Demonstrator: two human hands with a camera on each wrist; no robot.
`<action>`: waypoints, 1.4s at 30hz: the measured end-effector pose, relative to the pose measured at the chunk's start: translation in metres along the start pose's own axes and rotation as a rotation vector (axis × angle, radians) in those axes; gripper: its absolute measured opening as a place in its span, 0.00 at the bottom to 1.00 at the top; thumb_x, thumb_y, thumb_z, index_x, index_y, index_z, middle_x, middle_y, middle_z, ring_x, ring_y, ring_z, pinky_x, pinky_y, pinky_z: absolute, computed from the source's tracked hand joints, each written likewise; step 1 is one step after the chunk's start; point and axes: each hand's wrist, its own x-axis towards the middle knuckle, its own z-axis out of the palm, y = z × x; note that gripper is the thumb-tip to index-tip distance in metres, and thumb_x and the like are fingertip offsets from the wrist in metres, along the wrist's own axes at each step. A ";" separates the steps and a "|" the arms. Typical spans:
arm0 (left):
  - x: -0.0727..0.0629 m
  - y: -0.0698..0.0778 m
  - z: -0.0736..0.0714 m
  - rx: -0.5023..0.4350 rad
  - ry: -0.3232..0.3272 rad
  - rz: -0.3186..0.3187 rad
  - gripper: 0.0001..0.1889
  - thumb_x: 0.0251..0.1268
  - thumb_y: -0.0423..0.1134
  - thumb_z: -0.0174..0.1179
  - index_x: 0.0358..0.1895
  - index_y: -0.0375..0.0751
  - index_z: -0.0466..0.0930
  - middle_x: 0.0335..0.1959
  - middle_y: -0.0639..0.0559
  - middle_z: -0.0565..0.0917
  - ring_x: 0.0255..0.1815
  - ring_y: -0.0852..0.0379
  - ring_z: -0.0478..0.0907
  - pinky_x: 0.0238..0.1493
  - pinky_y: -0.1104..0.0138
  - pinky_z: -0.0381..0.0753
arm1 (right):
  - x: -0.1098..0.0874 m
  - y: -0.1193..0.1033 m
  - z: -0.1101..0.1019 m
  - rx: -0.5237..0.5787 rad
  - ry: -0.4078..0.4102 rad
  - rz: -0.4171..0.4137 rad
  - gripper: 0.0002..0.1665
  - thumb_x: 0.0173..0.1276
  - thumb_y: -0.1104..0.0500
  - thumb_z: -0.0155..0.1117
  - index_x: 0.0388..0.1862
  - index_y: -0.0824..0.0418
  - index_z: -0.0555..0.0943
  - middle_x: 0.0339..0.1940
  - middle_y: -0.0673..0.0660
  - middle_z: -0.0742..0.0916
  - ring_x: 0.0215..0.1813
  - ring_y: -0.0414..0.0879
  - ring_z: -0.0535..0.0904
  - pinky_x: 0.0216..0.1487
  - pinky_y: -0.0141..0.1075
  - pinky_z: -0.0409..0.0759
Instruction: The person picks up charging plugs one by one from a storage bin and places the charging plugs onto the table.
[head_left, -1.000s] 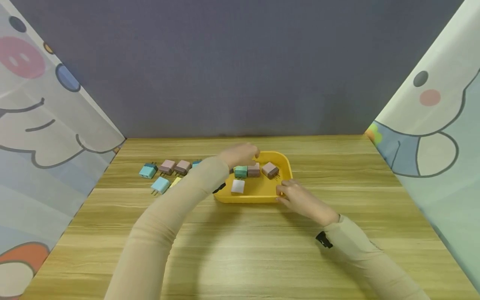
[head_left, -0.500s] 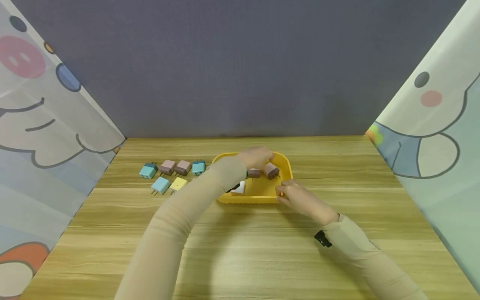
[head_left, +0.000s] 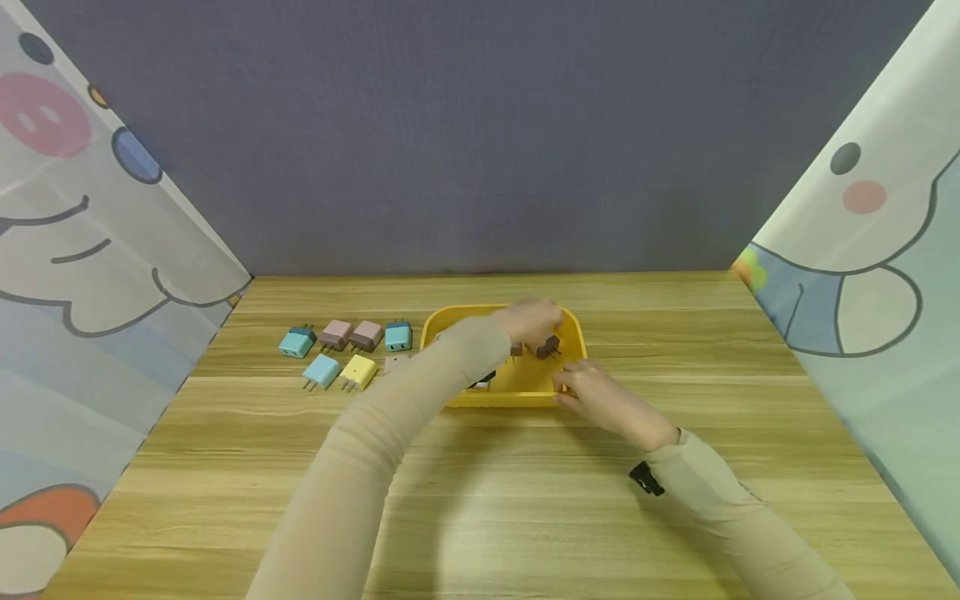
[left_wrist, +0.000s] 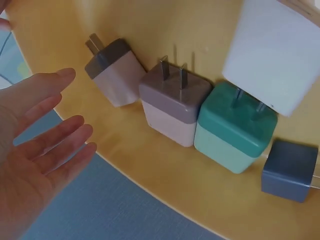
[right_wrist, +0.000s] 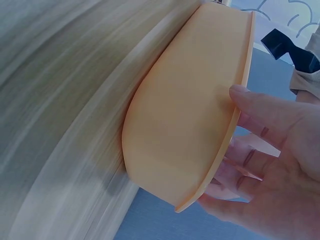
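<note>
My left hand (head_left: 528, 321) is over the far right part of a yellow plastic tray (head_left: 510, 400), its fingers extended and holding nothing in the left wrist view. Nearest its fingertips lies a pink-and-brown plug charger (left_wrist: 117, 72), prongs pointing away. Beside that one are a second pink-and-brown charger (left_wrist: 172, 105), a green charger (left_wrist: 235, 127), a white charger (left_wrist: 272, 55) and a dark blue-grey charger (left_wrist: 290, 170). At the tray's near right corner my right hand (head_left: 603, 400) grips the rim, thumb (right_wrist: 245, 100) outside and fingers over the edge. My left sleeve hides the tray's left side.
Left of the tray, several chargers lie on the wooden table (head_left: 570, 500), among them a yellow charger (head_left: 359, 372), a light blue charger (head_left: 322, 370) and a two-tone blue charger (head_left: 398, 335). A grey panel (head_left: 480, 150) stands behind, with cartoon-print sheets at both sides.
My left hand has moved right across the tray, from its middle to the pink-and-brown charger at the right. More chargers on the table now show. My right hand has stayed on the rim.
</note>
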 end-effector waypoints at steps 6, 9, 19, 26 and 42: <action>0.008 0.000 0.007 -0.007 0.008 0.049 0.15 0.57 0.28 0.54 0.48 0.42 0.77 0.46 0.51 0.78 0.41 0.60 0.74 0.38 0.73 0.74 | 0.000 0.001 0.001 0.001 0.019 -0.017 0.10 0.56 0.62 0.63 0.21 0.56 0.71 0.21 0.46 0.72 0.29 0.42 0.67 0.34 0.37 0.67; 0.011 -0.001 0.010 -0.039 0.002 0.065 0.10 0.57 0.28 0.53 0.41 0.39 0.78 0.35 0.52 0.78 0.29 0.61 0.70 0.28 0.74 0.69 | 0.000 0.001 0.002 0.000 0.027 -0.026 0.10 0.56 0.63 0.63 0.21 0.56 0.71 0.21 0.47 0.72 0.29 0.42 0.67 0.34 0.37 0.67; 0.016 -0.005 0.016 -0.015 -0.002 0.099 0.08 0.52 0.24 0.53 0.33 0.37 0.79 0.22 0.54 0.71 0.24 0.60 0.63 0.23 0.73 0.62 | -0.001 0.001 0.002 -0.019 0.054 -0.046 0.09 0.55 0.63 0.63 0.21 0.57 0.72 0.21 0.47 0.72 0.27 0.41 0.66 0.31 0.35 0.67; 0.019 -0.004 0.020 -0.001 -0.017 0.091 0.10 0.54 0.24 0.54 0.35 0.40 0.79 0.27 0.55 0.75 0.26 0.61 0.65 0.25 0.74 0.64 | -0.001 0.000 0.001 -0.018 0.041 -0.035 0.08 0.56 0.63 0.63 0.22 0.57 0.72 0.22 0.47 0.73 0.28 0.41 0.67 0.32 0.35 0.67; 0.023 -0.003 0.024 -0.039 -0.025 0.078 0.11 0.53 0.23 0.52 0.34 0.40 0.79 0.25 0.54 0.77 0.22 0.61 0.66 0.23 0.74 0.65 | -0.001 0.001 0.002 -0.018 0.042 -0.031 0.08 0.56 0.62 0.63 0.22 0.57 0.73 0.23 0.47 0.73 0.29 0.42 0.67 0.33 0.35 0.68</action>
